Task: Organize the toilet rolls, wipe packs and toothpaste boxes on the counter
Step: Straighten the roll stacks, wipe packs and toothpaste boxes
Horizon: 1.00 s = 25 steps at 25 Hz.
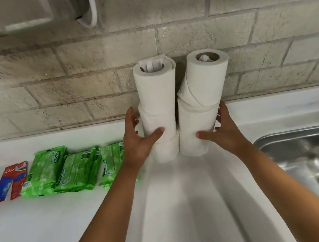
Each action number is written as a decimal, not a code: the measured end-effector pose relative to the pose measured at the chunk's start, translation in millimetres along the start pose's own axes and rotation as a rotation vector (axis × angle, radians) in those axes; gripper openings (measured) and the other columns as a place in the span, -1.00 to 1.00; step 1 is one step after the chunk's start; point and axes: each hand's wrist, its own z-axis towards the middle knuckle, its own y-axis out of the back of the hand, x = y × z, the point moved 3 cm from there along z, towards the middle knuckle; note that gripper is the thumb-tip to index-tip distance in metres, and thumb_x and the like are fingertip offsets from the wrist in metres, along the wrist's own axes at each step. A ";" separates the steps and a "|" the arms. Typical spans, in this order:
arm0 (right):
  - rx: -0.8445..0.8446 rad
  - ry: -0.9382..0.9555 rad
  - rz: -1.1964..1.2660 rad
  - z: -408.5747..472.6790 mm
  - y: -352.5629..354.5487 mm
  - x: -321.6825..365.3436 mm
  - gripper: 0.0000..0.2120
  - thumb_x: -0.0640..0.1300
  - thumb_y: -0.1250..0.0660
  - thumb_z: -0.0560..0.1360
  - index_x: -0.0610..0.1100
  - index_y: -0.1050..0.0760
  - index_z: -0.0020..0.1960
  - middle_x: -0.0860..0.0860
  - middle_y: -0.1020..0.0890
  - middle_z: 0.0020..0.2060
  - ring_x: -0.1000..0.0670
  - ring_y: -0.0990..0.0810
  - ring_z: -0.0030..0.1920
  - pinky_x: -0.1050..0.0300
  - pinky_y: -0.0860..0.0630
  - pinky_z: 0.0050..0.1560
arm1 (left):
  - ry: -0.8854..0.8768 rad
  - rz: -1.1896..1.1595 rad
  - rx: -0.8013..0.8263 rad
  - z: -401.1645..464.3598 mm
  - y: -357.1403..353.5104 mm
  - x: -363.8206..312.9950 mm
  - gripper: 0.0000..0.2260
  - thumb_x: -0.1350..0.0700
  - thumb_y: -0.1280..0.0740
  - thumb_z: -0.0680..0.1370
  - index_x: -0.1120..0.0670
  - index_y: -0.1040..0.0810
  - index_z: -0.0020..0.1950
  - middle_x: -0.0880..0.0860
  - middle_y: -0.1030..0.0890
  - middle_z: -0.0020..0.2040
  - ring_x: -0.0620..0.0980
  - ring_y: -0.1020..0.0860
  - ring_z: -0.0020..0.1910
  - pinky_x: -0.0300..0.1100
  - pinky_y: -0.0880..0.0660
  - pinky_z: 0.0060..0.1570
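Two stacks of white toilet rolls stand side by side on the white counter (67,231) against the brick wall. My left hand (138,141) wraps the left stack (157,100) at its middle roll. My right hand (222,131) cups the right stack (201,88) at its lower roll, thumb in front. Three green wipe packs (74,171) lie in a row to the left of my left wrist, partly overlapping. Further left, red and blue toothpaste boxes (10,181) lie flat, one cut off by the frame's edge.
A steel sink (313,162) with a drain strainer sits at the right, close to my right forearm. A grey appliance with a white cable (91,9) hangs on the brick wall at the upper left.
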 end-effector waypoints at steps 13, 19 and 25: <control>0.005 -0.012 0.031 15.7 -17.9 6.3 0.00 0.06 -0.60 -0.01 0.02 -0.28 0.37 0.08 -0.52 0.25 0.03 -0.51 0.25 0.01 -0.48 0.22 | 0.045 0.122 0.047 12.4 -24.3 -10.6 -0.16 0.11 -0.57 0.28 0.01 -0.22 0.45 0.02 -0.50 0.31 0.02 -0.46 0.27 -0.25 -0.35 0.10; 0.030 0.013 0.010 0.4 -8.1 30.3 0.08 0.10 -0.53 0.03 0.05 -0.09 0.45 0.13 -0.37 0.35 0.20 -0.41 0.27 0.12 -0.38 0.26 | -0.003 0.086 0.070 6.7 -16.4 -20.5 -0.06 -0.12 -0.50 0.22 0.01 -0.13 0.50 0.00 -0.39 0.41 -0.01 -0.38 0.37 -0.05 -0.34 0.37; -0.224 0.130 0.046 20.4 2.0 82.7 -0.19 -0.10 -0.58 0.22 -0.03 -0.25 0.36 0.09 -0.46 0.21 0.06 -0.46 0.21 0.13 -0.48 0.18 | -0.241 0.036 -0.080 21.8 -8.7 -83.6 -0.16 -0.23 -0.40 0.23 0.04 -0.22 0.42 -0.06 -0.38 0.26 -0.04 -0.43 0.27 -0.11 -0.41 0.29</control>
